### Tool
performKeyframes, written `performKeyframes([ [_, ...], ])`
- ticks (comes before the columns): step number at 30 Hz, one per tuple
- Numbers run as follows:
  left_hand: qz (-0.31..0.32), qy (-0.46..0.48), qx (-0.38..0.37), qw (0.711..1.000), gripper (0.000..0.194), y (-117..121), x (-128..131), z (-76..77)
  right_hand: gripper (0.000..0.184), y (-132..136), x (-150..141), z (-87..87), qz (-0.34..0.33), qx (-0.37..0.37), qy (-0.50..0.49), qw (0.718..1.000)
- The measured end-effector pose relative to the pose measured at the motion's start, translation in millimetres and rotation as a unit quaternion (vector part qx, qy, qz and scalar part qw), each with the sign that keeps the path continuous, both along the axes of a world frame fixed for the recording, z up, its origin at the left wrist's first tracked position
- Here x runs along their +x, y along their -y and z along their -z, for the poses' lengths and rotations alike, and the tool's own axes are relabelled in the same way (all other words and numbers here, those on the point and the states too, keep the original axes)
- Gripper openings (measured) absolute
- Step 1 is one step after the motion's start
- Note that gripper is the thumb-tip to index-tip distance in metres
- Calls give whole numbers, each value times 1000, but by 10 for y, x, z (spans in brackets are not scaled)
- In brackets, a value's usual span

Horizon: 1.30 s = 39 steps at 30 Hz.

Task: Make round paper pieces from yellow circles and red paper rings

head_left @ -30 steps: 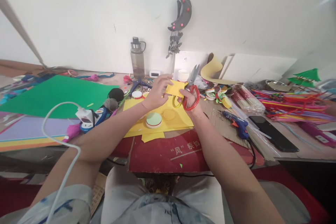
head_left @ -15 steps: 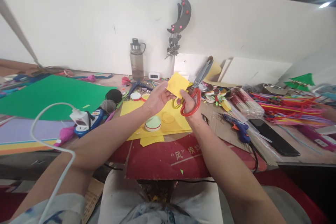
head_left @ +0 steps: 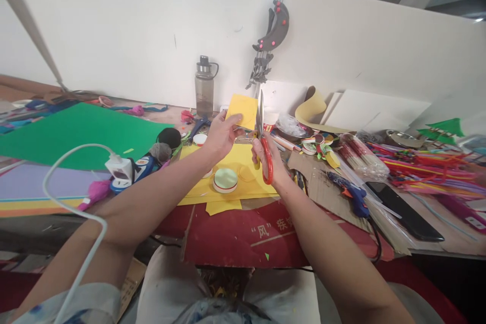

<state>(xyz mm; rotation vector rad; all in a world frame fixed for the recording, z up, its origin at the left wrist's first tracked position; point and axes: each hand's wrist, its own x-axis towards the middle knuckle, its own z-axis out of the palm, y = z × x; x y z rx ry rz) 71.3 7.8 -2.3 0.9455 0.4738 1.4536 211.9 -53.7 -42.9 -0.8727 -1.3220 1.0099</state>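
Note:
Between the thumb and fingers of my left hand [head_left: 222, 136] is a small yellow sheet [head_left: 243, 110], held up above the table. My right hand [head_left: 272, 157] grips scissors [head_left: 268, 162] with one red and one yellow handle. Their blades point upward, right beside the sheet's right edge; whether they touch it I cannot tell. Below my hands lie larger yellow sheets [head_left: 193, 182]. On these stands a round disc [head_left: 225, 180] with a pale green top and a red-and-white side. A faint circular shape [head_left: 247, 173] shows just right of it.
A green sheet [head_left: 83, 134] and a power strip [head_left: 131, 174] lie left. A water bottle [head_left: 204, 88] stands behind. To the right are a glue gun [head_left: 351, 195], a black phone [head_left: 404, 210] and colourful pipe cleaners [head_left: 425, 162]. Red cardboard [head_left: 235, 238] covers the front edge.
The yellow sheet has passed from my right hand's fingers to my left hand, which moved slightly left. The scissors have turned from slanting right to nearly upright beside it.

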Motion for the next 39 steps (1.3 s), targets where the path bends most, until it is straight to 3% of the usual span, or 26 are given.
performKeyframes([
  [4,-25,5,3,1000,36,-11,-10,4,53,36,-5,35,2,52,53,997],
  [16,-34,-17,18,999,28,8,-6,3,48,54,-18,61,-10,8,15,1000],
  [30,-37,-25,35,998,32,-46,-14,31,58,73,-24,43,-13,3,35,999],
  [39,-35,-29,24,999,36,-48,-13,35,51,85,-37,46,-8,-24,20,999],
])
